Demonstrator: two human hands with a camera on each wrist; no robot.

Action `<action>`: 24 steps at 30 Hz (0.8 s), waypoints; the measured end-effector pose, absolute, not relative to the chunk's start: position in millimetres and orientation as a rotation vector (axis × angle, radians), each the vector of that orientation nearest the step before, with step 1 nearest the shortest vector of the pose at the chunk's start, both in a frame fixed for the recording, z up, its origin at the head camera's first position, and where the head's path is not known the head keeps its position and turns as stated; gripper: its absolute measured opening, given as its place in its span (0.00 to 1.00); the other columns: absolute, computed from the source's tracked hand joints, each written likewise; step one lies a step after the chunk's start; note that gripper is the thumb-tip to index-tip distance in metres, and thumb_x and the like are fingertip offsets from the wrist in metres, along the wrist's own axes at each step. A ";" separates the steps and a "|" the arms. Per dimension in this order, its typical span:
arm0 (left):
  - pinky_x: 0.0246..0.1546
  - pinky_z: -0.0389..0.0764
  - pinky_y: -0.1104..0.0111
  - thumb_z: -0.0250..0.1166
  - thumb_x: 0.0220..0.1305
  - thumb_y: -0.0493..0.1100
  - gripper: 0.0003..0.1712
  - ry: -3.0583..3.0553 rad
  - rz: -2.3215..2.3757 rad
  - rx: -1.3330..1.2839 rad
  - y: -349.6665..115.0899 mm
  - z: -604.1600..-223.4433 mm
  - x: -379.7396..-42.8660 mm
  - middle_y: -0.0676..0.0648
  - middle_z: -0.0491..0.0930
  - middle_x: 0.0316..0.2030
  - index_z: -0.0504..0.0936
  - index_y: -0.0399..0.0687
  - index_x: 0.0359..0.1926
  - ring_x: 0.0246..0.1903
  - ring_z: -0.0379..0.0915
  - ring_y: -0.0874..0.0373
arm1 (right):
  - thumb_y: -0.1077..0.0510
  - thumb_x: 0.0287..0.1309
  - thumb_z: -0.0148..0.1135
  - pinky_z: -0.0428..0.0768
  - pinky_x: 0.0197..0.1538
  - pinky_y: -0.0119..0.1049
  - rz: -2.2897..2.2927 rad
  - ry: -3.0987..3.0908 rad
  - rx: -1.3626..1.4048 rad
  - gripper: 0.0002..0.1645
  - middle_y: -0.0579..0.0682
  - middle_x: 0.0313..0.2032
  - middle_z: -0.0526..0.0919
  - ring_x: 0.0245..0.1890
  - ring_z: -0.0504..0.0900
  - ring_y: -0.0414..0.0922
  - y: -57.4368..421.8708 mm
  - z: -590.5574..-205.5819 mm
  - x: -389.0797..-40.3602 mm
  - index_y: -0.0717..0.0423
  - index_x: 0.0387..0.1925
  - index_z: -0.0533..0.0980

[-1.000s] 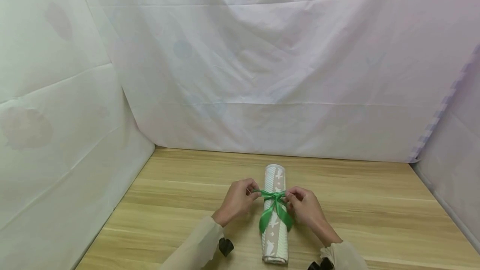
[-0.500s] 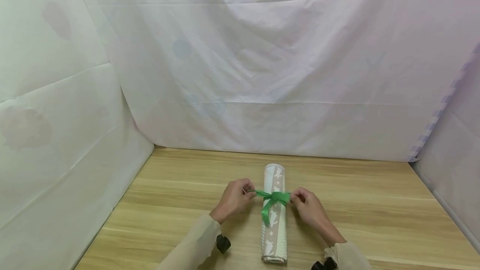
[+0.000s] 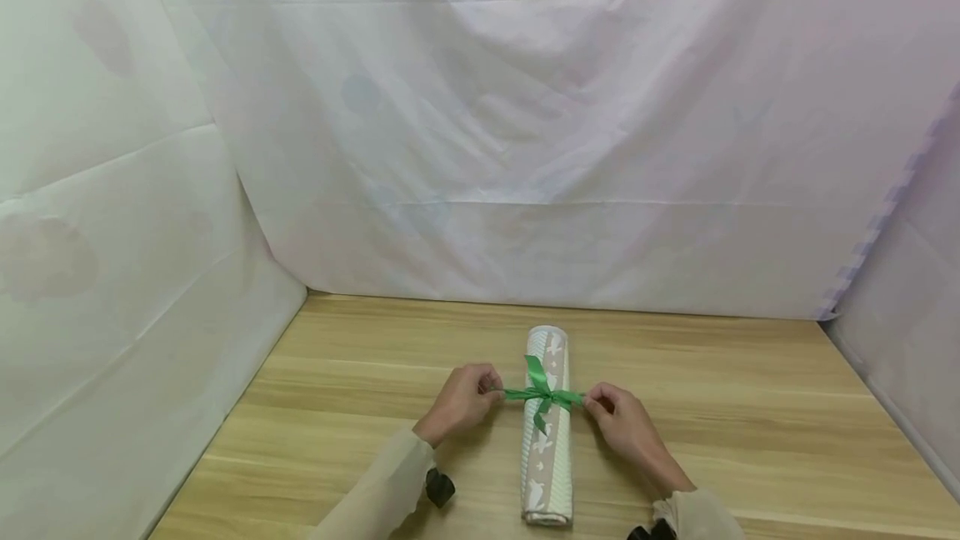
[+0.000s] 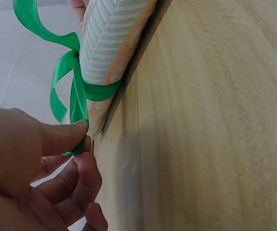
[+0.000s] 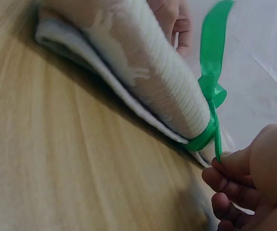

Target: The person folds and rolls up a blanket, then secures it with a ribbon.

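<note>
A rolled-up towel (image 3: 536,465), pale with ribbed sides and a beige band of white rabbit shapes, lies lengthwise on the table. Round its middle runs a green satin ribbon (image 3: 542,392), knotted on top, with one loose end standing up and another hanging toward the front. My left hand (image 3: 462,402) pinches the ribbon between thumb and forefinger on the left of the roll. On the right, my right hand (image 3: 626,423) pinches the other side of it. Both held stretches look drawn out sideways. In the left wrist view, the ribbon (image 4: 78,98) runs from the knot into my fingertips.
The wood-grain table (image 3: 360,357) extends around the roll on all sides. A white cloth (image 3: 525,148) hangs along the back, with further pale cloth (image 3: 112,315) at the left. Black wrist devices (image 3: 439,487) sit below both sleeves.
Both hands have drawn slightly apart, pulling the ribbon outward. The bow's hanging shape has shrunk into a tighter knot, and one loose end now points up. The towel stays in place.
</note>
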State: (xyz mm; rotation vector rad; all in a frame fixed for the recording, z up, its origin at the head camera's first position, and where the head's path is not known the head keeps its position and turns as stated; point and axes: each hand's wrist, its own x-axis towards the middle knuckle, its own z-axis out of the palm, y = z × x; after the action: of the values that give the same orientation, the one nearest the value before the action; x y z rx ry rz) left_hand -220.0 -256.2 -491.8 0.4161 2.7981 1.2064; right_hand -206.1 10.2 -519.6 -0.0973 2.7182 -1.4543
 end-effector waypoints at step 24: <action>0.25 0.70 0.70 0.65 0.66 0.39 0.03 2.533 1.298 0.365 -269.0 -500.4 -229.2 0.51 0.77 0.26 0.81 0.46 0.34 0.26 0.68 0.60 | 0.61 0.68 0.58 0.64 0.28 0.31 -1.387 2.726 -0.129 0.07 0.46 0.24 0.72 0.25 0.66 0.41 12.9 -523.8 -209.1 0.53 0.32 0.79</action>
State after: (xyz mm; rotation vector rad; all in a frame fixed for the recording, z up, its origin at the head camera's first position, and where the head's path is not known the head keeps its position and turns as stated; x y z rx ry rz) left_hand -229.2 -269.0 -500.4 0.3655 2.5334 1.2979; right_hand -209.1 12.9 -523.8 -0.1291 2.7257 -1.3873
